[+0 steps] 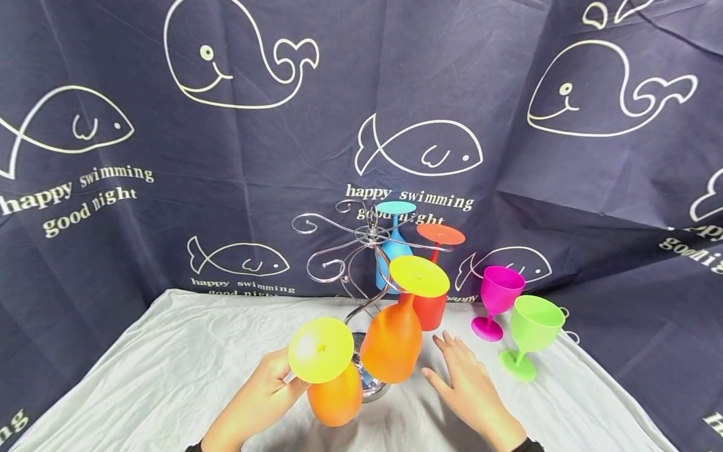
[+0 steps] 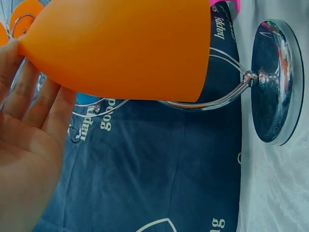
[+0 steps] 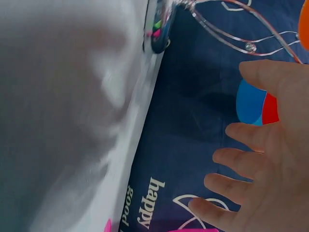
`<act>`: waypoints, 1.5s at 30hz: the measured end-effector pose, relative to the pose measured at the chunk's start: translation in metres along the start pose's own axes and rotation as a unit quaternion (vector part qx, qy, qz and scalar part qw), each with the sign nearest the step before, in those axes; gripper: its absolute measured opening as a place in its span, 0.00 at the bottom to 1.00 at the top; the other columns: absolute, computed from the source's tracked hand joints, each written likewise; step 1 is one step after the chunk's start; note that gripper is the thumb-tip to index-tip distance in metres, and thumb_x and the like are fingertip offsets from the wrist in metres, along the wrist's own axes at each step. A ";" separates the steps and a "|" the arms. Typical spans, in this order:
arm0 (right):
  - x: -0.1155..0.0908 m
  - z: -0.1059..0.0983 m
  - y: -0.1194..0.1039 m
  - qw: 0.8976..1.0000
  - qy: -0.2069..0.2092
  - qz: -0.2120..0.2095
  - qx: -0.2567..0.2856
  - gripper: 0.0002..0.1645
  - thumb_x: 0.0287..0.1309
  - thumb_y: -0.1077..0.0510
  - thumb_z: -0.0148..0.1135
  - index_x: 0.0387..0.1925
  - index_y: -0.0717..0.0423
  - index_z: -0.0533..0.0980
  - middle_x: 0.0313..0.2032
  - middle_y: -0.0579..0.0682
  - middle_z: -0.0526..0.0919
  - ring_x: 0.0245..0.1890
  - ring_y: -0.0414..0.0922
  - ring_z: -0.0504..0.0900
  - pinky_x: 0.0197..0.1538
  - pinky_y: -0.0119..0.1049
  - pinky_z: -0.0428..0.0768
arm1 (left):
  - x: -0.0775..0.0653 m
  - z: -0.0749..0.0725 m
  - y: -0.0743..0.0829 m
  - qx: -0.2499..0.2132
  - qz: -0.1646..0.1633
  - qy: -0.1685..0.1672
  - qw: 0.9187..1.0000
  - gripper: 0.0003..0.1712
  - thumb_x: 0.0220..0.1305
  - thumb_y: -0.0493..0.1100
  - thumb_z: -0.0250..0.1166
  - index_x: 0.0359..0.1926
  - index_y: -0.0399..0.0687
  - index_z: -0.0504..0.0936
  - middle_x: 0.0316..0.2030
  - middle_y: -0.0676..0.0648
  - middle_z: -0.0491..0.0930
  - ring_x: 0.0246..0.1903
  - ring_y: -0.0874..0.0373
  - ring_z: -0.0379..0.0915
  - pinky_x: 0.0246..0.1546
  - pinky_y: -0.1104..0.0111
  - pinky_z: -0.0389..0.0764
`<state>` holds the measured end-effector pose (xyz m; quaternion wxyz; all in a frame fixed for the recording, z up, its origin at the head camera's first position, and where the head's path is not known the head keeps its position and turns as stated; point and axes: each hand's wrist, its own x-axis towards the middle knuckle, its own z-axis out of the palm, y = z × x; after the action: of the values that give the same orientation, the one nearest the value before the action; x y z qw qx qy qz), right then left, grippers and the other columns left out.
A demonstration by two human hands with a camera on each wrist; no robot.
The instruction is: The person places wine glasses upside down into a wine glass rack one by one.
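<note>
My left hand (image 1: 271, 383) pinches the stem of an orange goblet (image 1: 336, 397) held upside down, its foot looking yellow under the light. In the left wrist view, the goblet's bowl (image 2: 130, 48) hangs beside the chrome rack base (image 2: 273, 96). My right hand (image 1: 465, 383) holds nothing; its fingers are spread to the right of the rack (image 1: 372, 235). Another orange goblet (image 1: 392, 342) hangs inverted from the rack's near arm. Behind it hang a red goblet (image 1: 430, 312) and a blue goblet (image 1: 395, 248), also inverted.
A magenta goblet (image 1: 497, 292) and a lime green goblet (image 1: 533, 326) stand upright on the right. White cloth (image 1: 169, 351) covers the table. A dark printed curtain (image 1: 271, 157) rises behind it. Curled rack arms (image 1: 307, 223) stick out to the left.
</note>
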<state>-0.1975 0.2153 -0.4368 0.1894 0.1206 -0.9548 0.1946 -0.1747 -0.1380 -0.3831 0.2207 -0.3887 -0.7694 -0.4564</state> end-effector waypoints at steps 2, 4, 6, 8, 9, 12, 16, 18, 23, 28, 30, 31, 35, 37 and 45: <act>0.001 -0.001 0.001 1.000 -0.005 0.008 -0.007 0.39 0.64 0.40 0.66 0.69 0.57 0.72 0.70 0.63 0.72 0.71 0.65 0.69 0.69 0.69 0.67 | 0.000 0.000 0.000 0.000 0.003 0.001 1.000 0.21 0.63 0.28 0.66 0.52 0.55 0.84 0.41 0.55 0.87 0.40 0.69 0.80 0.44 0.71 0.83; 0.001 -0.002 0.002 1.000 -0.009 0.014 -0.010 0.39 0.64 0.40 0.66 0.69 0.57 0.72 0.70 0.63 0.72 0.72 0.66 0.68 0.69 0.70 0.67 | 0.000 0.000 -0.001 0.001 0.006 0.001 1.000 0.21 0.63 0.28 0.66 0.52 0.55 0.84 0.41 0.55 0.87 0.41 0.69 0.80 0.44 0.71 0.83; 0.001 -0.003 0.003 1.000 -0.010 0.017 -0.012 0.39 0.64 0.39 0.65 0.69 0.56 0.72 0.70 0.63 0.71 0.72 0.66 0.68 0.68 0.70 0.67 | 0.000 0.000 -0.001 0.001 0.009 0.000 1.000 0.21 0.63 0.28 0.66 0.52 0.54 0.84 0.41 0.54 0.87 0.41 0.69 0.80 0.44 0.71 0.83; 0.001 -0.004 0.003 1.000 -0.007 0.017 -0.017 0.39 0.64 0.39 0.65 0.69 0.56 0.72 0.70 0.63 0.71 0.71 0.67 0.68 0.67 0.71 0.67 | 0.000 0.000 -0.001 0.001 0.006 -0.001 1.000 0.21 0.64 0.29 0.66 0.52 0.55 0.84 0.42 0.55 0.87 0.42 0.69 0.80 0.45 0.71 0.83; 0.001 -0.004 0.003 1.000 -0.004 0.016 -0.021 0.39 0.64 0.39 0.65 0.69 0.56 0.72 0.70 0.63 0.71 0.71 0.67 0.68 0.66 0.71 0.68 | 0.000 -0.001 -0.001 0.000 0.002 -0.002 1.000 0.21 0.64 0.29 0.66 0.53 0.55 0.84 0.42 0.55 0.87 0.42 0.69 0.80 0.45 0.71 0.83; 0.001 -0.004 0.005 0.999 0.005 0.013 -0.040 0.40 0.64 0.38 0.65 0.70 0.55 0.71 0.70 0.63 0.72 0.70 0.67 0.69 0.65 0.71 0.69 | 0.001 -0.001 0.000 0.000 -0.007 -0.005 1.000 0.20 0.65 0.30 0.66 0.53 0.56 0.84 0.43 0.56 0.87 0.43 0.70 0.80 0.47 0.72 0.83; 0.002 -0.002 0.007 0.998 0.008 0.013 -0.063 0.41 0.64 0.37 0.64 0.71 0.53 0.70 0.70 0.62 0.72 0.70 0.67 0.69 0.64 0.70 0.70 | 0.001 -0.002 0.000 0.002 -0.010 -0.006 1.000 0.20 0.65 0.30 0.66 0.53 0.55 0.84 0.43 0.56 0.87 0.44 0.70 0.80 0.47 0.71 0.83; 0.002 -0.002 0.008 0.997 0.004 0.016 -0.073 0.42 0.65 0.36 0.63 0.72 0.52 0.69 0.71 0.62 0.71 0.71 0.66 0.68 0.64 0.70 0.70 | 0.001 -0.002 -0.001 0.002 -0.009 -0.005 1.000 0.20 0.64 0.30 0.66 0.53 0.55 0.84 0.43 0.55 0.87 0.44 0.70 0.80 0.47 0.71 0.83; 0.001 -0.001 0.009 0.996 -0.006 0.023 -0.088 0.41 0.65 0.36 0.63 0.72 0.53 0.69 0.71 0.62 0.70 0.72 0.67 0.67 0.65 0.70 0.69 | 0.002 -0.002 -0.001 0.005 -0.011 -0.005 1.000 0.20 0.65 0.30 0.66 0.53 0.55 0.84 0.43 0.56 0.87 0.44 0.70 0.80 0.47 0.71 0.83; 0.000 0.000 0.011 0.995 -0.003 0.024 -0.100 0.41 0.64 0.36 0.63 0.71 0.53 0.70 0.71 0.63 0.71 0.71 0.67 0.67 0.65 0.68 0.69 | 0.000 -0.003 0.000 0.012 -0.023 -0.003 1.000 0.20 0.65 0.30 0.66 0.53 0.56 0.84 0.44 0.57 0.86 0.43 0.70 0.80 0.47 0.72 0.82; 0.000 0.001 0.012 0.994 -0.003 0.023 -0.105 0.41 0.64 0.36 0.63 0.71 0.52 0.70 0.71 0.63 0.71 0.71 0.67 0.67 0.65 0.68 0.70 | -0.001 -0.003 0.000 0.015 -0.030 0.001 0.999 0.21 0.64 0.30 0.66 0.53 0.56 0.84 0.43 0.58 0.86 0.43 0.70 0.80 0.47 0.72 0.82; 0.000 0.002 0.012 0.994 -0.004 0.024 -0.106 0.41 0.64 0.36 0.63 0.72 0.52 0.70 0.71 0.63 0.71 0.71 0.67 0.67 0.65 0.69 0.70 | -0.001 -0.004 0.000 0.017 -0.031 0.004 0.999 0.20 0.64 0.30 0.66 0.53 0.56 0.84 0.43 0.58 0.86 0.43 0.70 0.80 0.47 0.72 0.82; -0.001 0.004 0.012 0.994 -0.010 0.029 -0.108 0.41 0.64 0.37 0.64 0.72 0.51 0.69 0.71 0.63 0.71 0.71 0.67 0.67 0.65 0.69 0.69 | -0.001 -0.005 0.001 0.017 -0.031 0.011 0.999 0.20 0.63 0.30 0.67 0.52 0.55 0.85 0.42 0.58 0.86 0.43 0.70 0.80 0.46 0.72 0.82; -0.001 0.005 0.013 0.993 -0.012 0.031 -0.110 0.41 0.64 0.37 0.64 0.72 0.51 0.69 0.71 0.63 0.70 0.71 0.67 0.67 0.65 0.69 0.69 | -0.001 -0.006 0.001 0.016 -0.029 0.012 0.999 0.19 0.63 0.30 0.67 0.52 0.54 0.85 0.42 0.57 0.86 0.42 0.70 0.80 0.46 0.72 0.82; -0.003 0.007 0.014 0.993 -0.006 0.028 -0.118 0.40 0.65 0.36 0.63 0.72 0.49 0.70 0.71 0.63 0.71 0.71 0.67 0.67 0.65 0.70 0.69 | -0.001 -0.007 0.001 0.012 -0.036 0.010 0.999 0.17 0.65 0.33 0.68 0.52 0.54 0.85 0.43 0.58 0.86 0.43 0.67 0.81 0.47 0.72 0.82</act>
<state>-0.2017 0.2251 -0.4485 0.1910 0.0721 -0.9752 0.0855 -0.1735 -0.1442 -0.3804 0.2166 -0.3535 -0.7862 -0.4582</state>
